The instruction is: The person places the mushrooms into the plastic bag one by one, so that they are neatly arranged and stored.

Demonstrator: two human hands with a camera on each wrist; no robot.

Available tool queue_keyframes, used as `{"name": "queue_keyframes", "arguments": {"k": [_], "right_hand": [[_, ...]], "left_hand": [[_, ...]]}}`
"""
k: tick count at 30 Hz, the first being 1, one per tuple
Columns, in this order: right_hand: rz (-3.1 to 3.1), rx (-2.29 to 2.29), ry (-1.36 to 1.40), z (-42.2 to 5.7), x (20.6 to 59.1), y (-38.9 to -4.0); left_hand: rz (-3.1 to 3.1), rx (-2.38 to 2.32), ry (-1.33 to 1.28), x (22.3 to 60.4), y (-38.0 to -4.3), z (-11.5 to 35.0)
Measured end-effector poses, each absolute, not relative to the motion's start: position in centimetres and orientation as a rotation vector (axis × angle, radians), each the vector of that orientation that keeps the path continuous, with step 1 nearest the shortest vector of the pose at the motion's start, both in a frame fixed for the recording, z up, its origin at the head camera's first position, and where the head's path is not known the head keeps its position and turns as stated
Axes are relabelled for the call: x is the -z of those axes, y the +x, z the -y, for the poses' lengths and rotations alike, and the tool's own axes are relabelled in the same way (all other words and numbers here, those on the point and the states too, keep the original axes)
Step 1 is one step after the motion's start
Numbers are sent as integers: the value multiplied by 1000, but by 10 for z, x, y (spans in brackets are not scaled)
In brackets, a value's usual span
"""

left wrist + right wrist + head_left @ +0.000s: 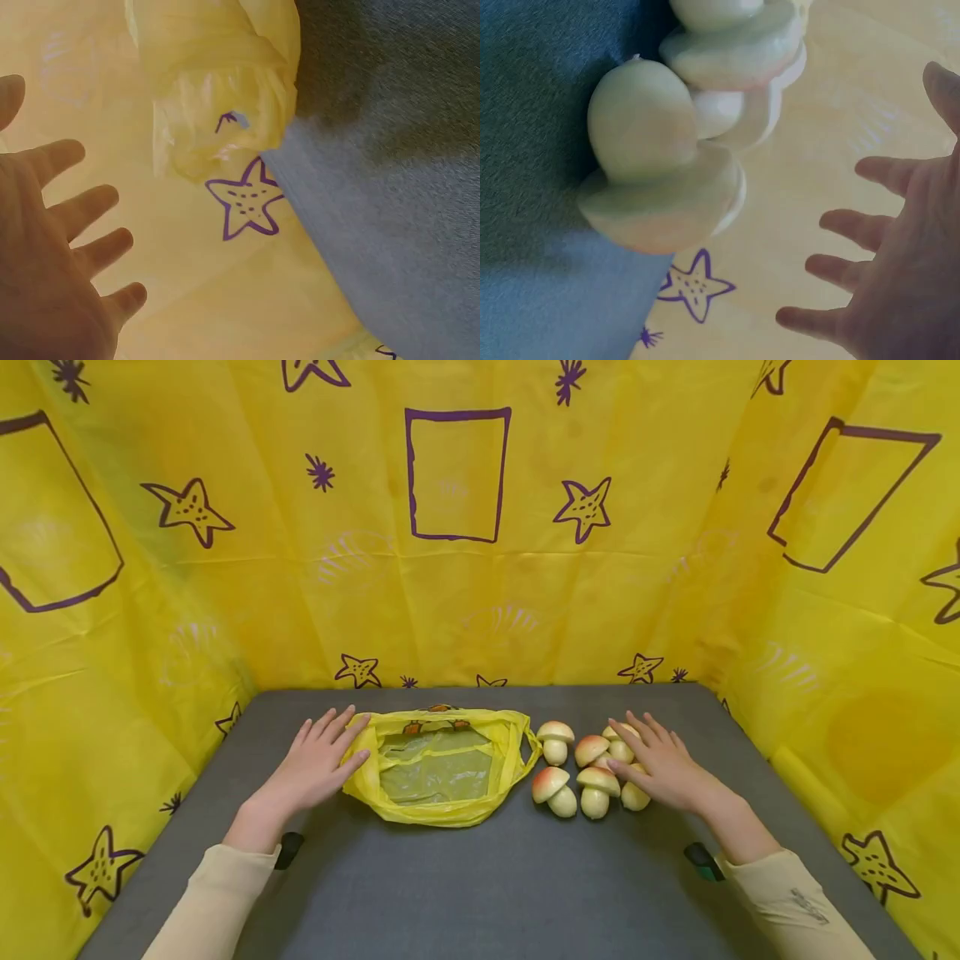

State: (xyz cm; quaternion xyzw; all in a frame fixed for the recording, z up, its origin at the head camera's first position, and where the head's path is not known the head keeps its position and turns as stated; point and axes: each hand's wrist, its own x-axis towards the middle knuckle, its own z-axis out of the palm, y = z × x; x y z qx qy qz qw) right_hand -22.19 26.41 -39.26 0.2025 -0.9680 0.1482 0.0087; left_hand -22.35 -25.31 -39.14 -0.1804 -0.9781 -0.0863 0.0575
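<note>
A yellow plastic bag (438, 814) lies on the grey table with its mouth spread wide and a handle loop on its right. My left hand (324, 758), fingers straight and spread, hovers by the bag's left edge. To the right of the bag stand several toy mushrooms (555, 739) with cream stems and reddish caps. My right hand (660, 764) is over the rightmost ones, fingers spread, partly hiding them. In the right wrist view, a mushroom (641, 127) is apart from the spread fingers (847, 225). Neither hand holds anything.
The grey table (480, 893) is bounded by yellow cloth walls (465, 610) at the back and both sides, printed with purple stars and frames. A dark strap piece (288, 850) shows at the left wrist and another dark piece (703, 862) at the right.
</note>
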Motion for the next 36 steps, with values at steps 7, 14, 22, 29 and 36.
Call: {"name": "queue_keyframes", "arguments": {"k": [7, 14, 22, 29, 36], "right_hand": [[2978, -574, 622, -278, 392, -217], [2917, -747, 592, -288, 401, -209], [2853, -763, 483, -297, 409, -203], [2815, -853, 377, -299, 413, -196], [2780, -915, 290, -298, 415, -190]], "left_hand": [[2888, 314, -562, 396, -223, 262], [2828, 494, -500, 406, -221, 270], [2746, 695, -413, 419, -222, 274], [2719, 868, -300, 426, -220, 275], [2697, 929, -238, 431, -218, 274]]}}
